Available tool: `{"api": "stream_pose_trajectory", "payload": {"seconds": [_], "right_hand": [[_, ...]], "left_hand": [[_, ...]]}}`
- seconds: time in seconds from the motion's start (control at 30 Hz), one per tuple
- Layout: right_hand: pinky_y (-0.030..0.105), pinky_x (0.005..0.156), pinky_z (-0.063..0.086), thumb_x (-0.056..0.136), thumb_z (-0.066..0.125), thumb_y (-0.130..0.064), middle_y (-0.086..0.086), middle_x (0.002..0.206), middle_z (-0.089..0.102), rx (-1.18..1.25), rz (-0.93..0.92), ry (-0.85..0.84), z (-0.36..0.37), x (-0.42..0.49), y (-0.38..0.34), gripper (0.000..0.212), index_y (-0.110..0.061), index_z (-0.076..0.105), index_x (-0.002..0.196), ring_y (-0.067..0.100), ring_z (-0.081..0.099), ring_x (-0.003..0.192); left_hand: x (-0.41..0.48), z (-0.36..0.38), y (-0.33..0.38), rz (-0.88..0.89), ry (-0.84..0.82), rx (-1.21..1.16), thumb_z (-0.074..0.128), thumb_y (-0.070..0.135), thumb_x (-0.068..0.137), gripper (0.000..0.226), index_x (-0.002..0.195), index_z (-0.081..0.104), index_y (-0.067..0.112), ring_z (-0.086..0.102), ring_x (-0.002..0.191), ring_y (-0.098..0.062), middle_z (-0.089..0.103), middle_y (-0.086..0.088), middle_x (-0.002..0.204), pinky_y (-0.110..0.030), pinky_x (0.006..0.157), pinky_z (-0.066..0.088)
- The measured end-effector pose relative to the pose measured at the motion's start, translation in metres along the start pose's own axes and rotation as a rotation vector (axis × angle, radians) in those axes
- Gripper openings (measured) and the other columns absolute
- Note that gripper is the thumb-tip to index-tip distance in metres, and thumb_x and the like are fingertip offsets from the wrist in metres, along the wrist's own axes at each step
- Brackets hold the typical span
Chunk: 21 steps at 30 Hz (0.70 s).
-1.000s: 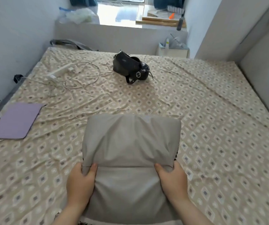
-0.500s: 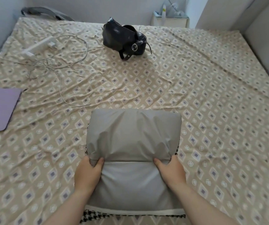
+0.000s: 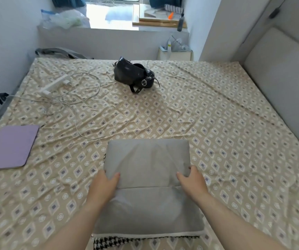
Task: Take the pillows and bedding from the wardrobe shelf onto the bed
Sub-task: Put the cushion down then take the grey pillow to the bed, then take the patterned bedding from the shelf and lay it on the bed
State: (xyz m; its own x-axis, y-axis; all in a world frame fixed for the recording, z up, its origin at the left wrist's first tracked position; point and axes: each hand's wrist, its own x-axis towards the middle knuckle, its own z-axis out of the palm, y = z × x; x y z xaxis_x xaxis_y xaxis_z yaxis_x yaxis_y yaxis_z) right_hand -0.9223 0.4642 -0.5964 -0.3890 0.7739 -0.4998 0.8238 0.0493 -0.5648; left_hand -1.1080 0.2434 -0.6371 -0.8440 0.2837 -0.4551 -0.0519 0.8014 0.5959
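A grey pillow [image 3: 147, 159] with a black-and-white houndstooth underside lies flat on the beige patterned bed sheet [image 3: 226, 141], near the bed's front edge. My left hand [image 3: 104, 185] holds its left side, thumb on top and fingers hidden under the edge. On the other side, my right hand [image 3: 193, 178] grips the right edge with its fingers curled round it. The wardrobe shelf is out of view.
A black bag [image 3: 134, 74] sits at the far middle of the bed. A white power strip [image 3: 55, 84] with loose cables lies far left, a purple tablet case [image 3: 10, 147] at the left edge. A padded headboard [image 3: 282, 83] borders the right.
The pillow has settled flat on the sheet and its creases have smoothed. My hands slid outward to its side edges. The view tilted up toward the window.
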Motion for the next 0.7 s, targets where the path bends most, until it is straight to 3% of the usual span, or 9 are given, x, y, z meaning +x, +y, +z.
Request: {"api": "stream_pose_trajectory", "payload": {"seconds": [0.13, 0.27, 0.37, 0.53, 0.7], "right_hand": [[0.033, 0.105, 0.036, 0.09, 0.06, -0.037, 0.002, 0.146, 0.046, 0.161, -0.21, 0.068, -0.073, -0.058, -0.054, 0.061, -0.015, 0.04, 0.143, 0.02, 0.044, 0.133], [0.033, 0.11, 0.033, 0.093, 0.055, -0.042, -0.007, 0.15, 0.042, 0.261, -0.391, 0.24, -0.162, -0.121, -0.094, 0.058, -0.023, 0.038, 0.145, 0.013, 0.038, 0.138], [0.038, 0.112, 0.034, 0.094, 0.055, -0.041, -0.009, 0.148, 0.043, 0.297, -0.489, 0.415, -0.241, -0.177, -0.103, 0.054, -0.026, 0.04, 0.144, 0.015, 0.041, 0.135], [0.035, 0.111, 0.033, 0.094, 0.055, -0.04, -0.006, 0.146, 0.044, 0.287, -0.567, 0.676, -0.352, -0.266, -0.085, 0.053, -0.023, 0.042, 0.142, 0.015, 0.041, 0.134], [0.039, 0.112, 0.035, 0.071, 0.044, -0.068, -0.005, 0.143, 0.049, 0.294, -0.579, 0.913, -0.435, -0.364, -0.032, 0.08, -0.024, 0.046, 0.138, 0.011, 0.044, 0.132]], "left_hand": [[-0.045, -0.052, 0.095, 0.309, 0.006, -0.163, 0.053, 0.047, 0.09, 0.064, 0.141, 0.041, 0.01, 0.044, 0.132, -0.023, 0.046, -0.006, 0.145, -0.041, 0.105, 0.036], [-0.101, -0.109, 0.191, 0.632, 0.056, -0.251, 0.048, 0.045, 0.095, 0.054, 0.142, 0.041, 0.02, 0.043, 0.13, -0.016, 0.045, 0.001, 0.145, -0.034, 0.099, 0.036], [-0.156, -0.146, 0.26, 0.838, 0.087, -0.308, 0.047, 0.049, 0.091, 0.055, 0.138, 0.046, 0.021, 0.046, 0.118, -0.011, 0.05, 0.005, 0.135, -0.031, 0.092, 0.034], [-0.256, -0.157, 0.353, 1.115, 0.02, -0.334, 0.037, 0.061, 0.079, 0.069, 0.136, 0.049, 0.023, 0.045, 0.116, -0.011, 0.051, 0.001, 0.138, -0.032, 0.093, 0.033], [-0.383, -0.125, 0.416, 1.322, -0.149, -0.429, 0.035, 0.069, 0.07, 0.08, 0.137, 0.047, 0.027, 0.043, 0.119, -0.01, 0.048, 0.007, 0.137, -0.029, 0.092, 0.032]]}}
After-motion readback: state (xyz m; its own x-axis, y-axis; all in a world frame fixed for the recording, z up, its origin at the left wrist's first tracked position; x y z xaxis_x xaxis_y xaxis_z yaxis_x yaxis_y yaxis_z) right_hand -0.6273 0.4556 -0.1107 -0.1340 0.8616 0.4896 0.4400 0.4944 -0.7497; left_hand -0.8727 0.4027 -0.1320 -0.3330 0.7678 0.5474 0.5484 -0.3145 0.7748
